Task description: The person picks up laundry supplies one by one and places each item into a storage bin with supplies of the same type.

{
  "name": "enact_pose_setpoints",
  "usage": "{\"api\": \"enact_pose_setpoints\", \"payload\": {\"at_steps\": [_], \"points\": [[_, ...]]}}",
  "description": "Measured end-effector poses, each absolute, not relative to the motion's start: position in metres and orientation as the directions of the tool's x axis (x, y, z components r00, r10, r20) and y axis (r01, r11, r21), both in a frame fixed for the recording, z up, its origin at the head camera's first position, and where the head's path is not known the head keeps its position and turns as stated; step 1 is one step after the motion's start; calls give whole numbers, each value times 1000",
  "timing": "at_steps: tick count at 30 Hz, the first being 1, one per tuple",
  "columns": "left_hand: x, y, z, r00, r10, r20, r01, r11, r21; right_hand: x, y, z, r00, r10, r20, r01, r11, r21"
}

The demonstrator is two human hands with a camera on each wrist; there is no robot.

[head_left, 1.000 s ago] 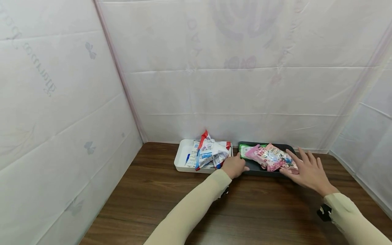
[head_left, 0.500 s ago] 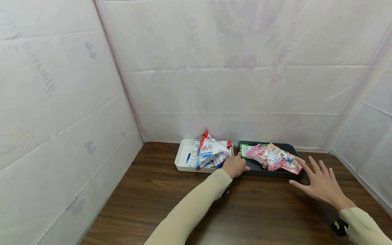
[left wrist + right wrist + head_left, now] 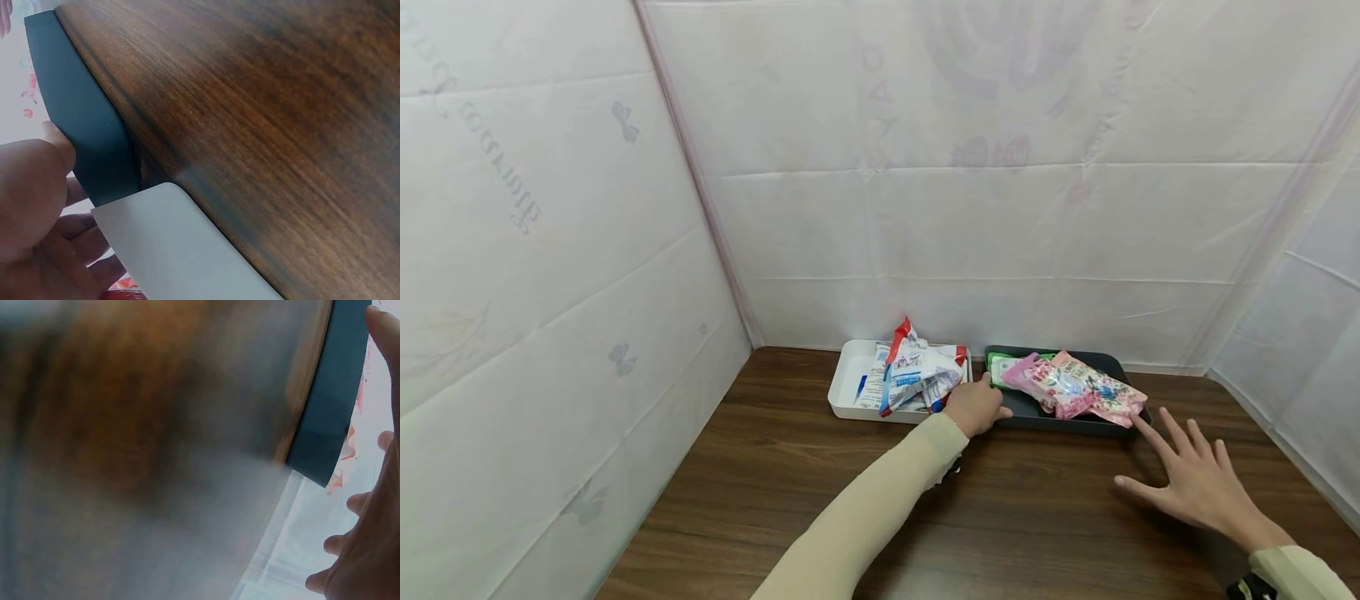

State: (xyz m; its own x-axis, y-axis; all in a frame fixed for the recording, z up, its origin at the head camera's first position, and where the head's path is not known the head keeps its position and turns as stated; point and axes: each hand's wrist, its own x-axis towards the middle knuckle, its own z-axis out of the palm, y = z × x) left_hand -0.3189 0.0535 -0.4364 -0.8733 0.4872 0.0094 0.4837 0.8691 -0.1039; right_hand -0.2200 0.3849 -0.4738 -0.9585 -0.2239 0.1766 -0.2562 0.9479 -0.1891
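My left hand [image 3: 976,407] rests at the adjoining ends of the white tray [image 3: 841,392] and the dark grey tray [image 3: 1022,406]. In the left wrist view its thumb lies at the dark tray's rim, while several fingertips are hidden behind the tray walls. My right hand [image 3: 1206,487] is spread over the table, right of and nearer than the dark tray, holding nothing. Its index fingertip appears close to the corner of a peach floral packet [image 3: 1112,398]; whether they touch cannot be told. A pink floral packet [image 3: 1060,389] lies beside it, with a green-edged packet [image 3: 1002,367] behind.
Crumpled white, red and blue packets [image 3: 917,371] are heaped in the white tray, one standing above its rim. Both trays stand at the back of the brown wooden table [image 3: 820,467]. Pale printed sheeting [image 3: 880,225] walls the table at the back and both sides.
My right hand has left the peach floral packet and drawn back to the right and toward me, fingers spread. The left hand has stayed in place between the trays.
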Motion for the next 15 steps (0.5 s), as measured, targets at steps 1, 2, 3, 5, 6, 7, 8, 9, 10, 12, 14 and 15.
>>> {"api": "enact_pose_setpoints", "payload": {"at_steps": [1, 2, 3, 5, 6, 7, 8, 9, 10, 12, 14, 15], "points": [[-319, 54, -436, -873, 487, 6, 484, 869, -100, -219, 385, -474, -960, -223, 171, -255, 948, -191], [-320, 54, -436, -874, 485, 4, 483, 871, -89, -218, 385, -475, -960, -224, 168, -254, 948, -192], [-320, 54, -435, -875, 483, 1, 482, 873, -76, -217, 386, -475, -960, -224, 168, -254, 948, -191], [-319, 55, -434, -878, 479, -11, 479, 876, -51, -216, 386, -475, -959, -225, 173, -256, 948, -187], [-319, 55, -433, -879, 476, -16, 476, 878, -37, -215, 386, -475, -958, -225, 176, -257, 949, -185], [-318, 55, -434, -881, 474, -14, 474, 880, -26, -214, 386, -475, -958, -226, 178, -258, 949, -181], [-318, 55, -434, -880, 475, -6, 475, 880, -21, -214, 386, -475, -957, -226, 181, -258, 950, -178], [-317, 55, -435, -876, 482, 7, 482, 876, -23, -213, 386, -475, -956, -228, 183, -259, 950, -174], [-316, 55, -435, -868, 495, 32, 494, 868, -39, -212, 386, -475, -956, -228, 185, -260, 950, -172], [-315, 54, -435, -839, 537, 93, 531, 844, -78, -211, 386, -475, -955, -229, 190, -261, 951, -169], [-314, 51, -434, -784, 600, 161, 588, 800, -119, -210, 386, -476, -954, -229, 194, -262, 950, -171], [-313, 48, -433, -748, 636, 187, 624, 771, -128, -210, 386, -476, -954, -227, 195, -262, 949, -174]]}}
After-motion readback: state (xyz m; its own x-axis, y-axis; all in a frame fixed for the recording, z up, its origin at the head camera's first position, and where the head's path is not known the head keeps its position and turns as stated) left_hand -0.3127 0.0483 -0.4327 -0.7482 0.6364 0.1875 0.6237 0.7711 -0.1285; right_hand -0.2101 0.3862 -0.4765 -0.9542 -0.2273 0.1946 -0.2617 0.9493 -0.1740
